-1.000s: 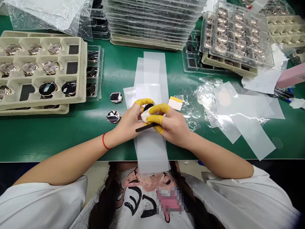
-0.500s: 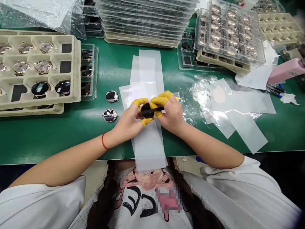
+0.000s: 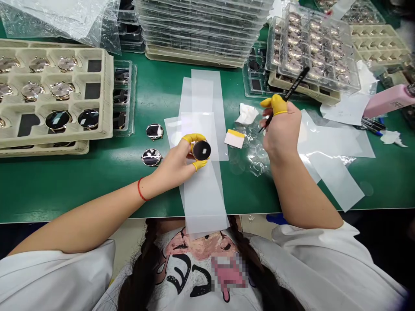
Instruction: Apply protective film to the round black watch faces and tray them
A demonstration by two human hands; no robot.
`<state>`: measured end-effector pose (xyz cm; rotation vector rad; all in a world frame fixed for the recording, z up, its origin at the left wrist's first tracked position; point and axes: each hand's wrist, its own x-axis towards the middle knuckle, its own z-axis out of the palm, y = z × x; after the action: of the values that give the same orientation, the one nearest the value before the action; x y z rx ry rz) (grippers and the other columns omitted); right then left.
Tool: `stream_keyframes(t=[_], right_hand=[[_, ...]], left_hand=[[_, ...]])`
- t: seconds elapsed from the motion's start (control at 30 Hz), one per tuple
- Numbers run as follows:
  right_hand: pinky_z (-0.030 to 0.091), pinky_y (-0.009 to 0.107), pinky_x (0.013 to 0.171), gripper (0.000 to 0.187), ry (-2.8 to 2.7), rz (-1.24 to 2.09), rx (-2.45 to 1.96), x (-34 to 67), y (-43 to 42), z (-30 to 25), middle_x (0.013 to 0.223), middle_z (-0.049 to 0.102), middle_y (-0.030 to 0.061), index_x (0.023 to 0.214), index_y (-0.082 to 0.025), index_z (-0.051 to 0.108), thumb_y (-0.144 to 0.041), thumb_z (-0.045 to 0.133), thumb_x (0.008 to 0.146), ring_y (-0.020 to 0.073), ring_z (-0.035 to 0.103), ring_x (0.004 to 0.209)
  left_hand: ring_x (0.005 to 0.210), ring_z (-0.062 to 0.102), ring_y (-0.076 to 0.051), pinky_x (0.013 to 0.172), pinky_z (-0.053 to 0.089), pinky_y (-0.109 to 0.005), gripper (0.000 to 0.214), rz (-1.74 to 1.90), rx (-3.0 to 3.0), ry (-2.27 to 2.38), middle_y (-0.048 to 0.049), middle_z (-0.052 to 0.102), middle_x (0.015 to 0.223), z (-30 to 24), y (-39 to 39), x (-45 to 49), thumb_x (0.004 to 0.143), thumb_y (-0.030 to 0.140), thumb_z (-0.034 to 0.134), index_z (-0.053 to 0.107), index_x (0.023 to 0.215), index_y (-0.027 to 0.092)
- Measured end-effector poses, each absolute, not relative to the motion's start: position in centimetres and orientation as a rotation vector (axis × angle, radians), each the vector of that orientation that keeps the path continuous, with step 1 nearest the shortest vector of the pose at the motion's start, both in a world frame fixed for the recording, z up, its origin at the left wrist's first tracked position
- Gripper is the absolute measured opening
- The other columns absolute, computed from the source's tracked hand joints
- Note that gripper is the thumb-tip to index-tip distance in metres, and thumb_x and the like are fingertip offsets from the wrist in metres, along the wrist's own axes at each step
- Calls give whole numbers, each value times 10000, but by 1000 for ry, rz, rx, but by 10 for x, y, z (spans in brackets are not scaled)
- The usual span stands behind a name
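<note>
On your bench (image 3: 48,194), the pulp tray (image 3: 108,93) lies at left, with two round pieces (image 3: 154,131) just right of it. Your left hand (image 3: 173,162) holds a third round piece (image 3: 201,150) above the film strips (image 3: 202,90). Behind them is a tray stack (image 3: 194,52). Your right hand (image 3: 282,129) holds a thin stick (image 3: 293,88) over crumpled clear plastic (image 3: 256,151), before a blister tray (image 3: 314,47).

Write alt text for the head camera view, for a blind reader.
The left hand, with yellow finger cots, holds a round gold-rimmed black disc; the right hand holds a slim black tool. Both are over translucent film strips on a green workbench, beside a beige tray of similar discs.
</note>
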<state>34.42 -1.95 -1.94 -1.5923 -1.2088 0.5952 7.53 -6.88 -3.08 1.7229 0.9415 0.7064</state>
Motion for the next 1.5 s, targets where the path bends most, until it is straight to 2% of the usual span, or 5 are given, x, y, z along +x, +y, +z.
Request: stream_keyframes(t=[0.2,0.43,0.83,1.03,1.5], right_hand=[[556,288,594,584,-1091,994,-1541,317,-32,-13,762,629,39,875,-198,644,-750,455,895,146,650,697],[564,241,640,546,-1146,1293,-1358,302,-39,-18,872,697,10,971,-217,665,-609,846,637,122,686,764],[580,272,697,428,-1190,1109,-1382,294,-32,-33,940,704,20,949,-230,662,-581,783,736,160,699,892],[592,254,672,346,-1124,1045,-1450,315,-26,-37,929,688,10,931,-233,640,-516,772,782,127,688,810],[450,156,465,124,-1205,1163,-1528,316,-8,-37,812,627,0,881,-202,607,-274,707,867,87,627,684]], left_hand=[[1495,350,-373,1212,292,-667,344,408,2307,898,-171,570,1366,-41,-68,84,930,148,516,439,1265,164],[1518,308,-336,1229,309,-621,436,404,2416,816,-192,514,1450,-46,-87,84,927,81,512,357,1319,190],[1506,336,-343,1232,322,-582,377,382,2415,859,-183,562,1385,-42,-85,82,952,117,518,395,1307,140],[1237,610,-337,1024,516,-566,358,438,2412,1013,-202,594,1323,-39,-79,77,941,137,501,413,1287,145],[910,652,-242,809,560,-441,425,369,2125,1139,-163,509,1370,-31,-17,87,888,212,498,327,1275,171]])
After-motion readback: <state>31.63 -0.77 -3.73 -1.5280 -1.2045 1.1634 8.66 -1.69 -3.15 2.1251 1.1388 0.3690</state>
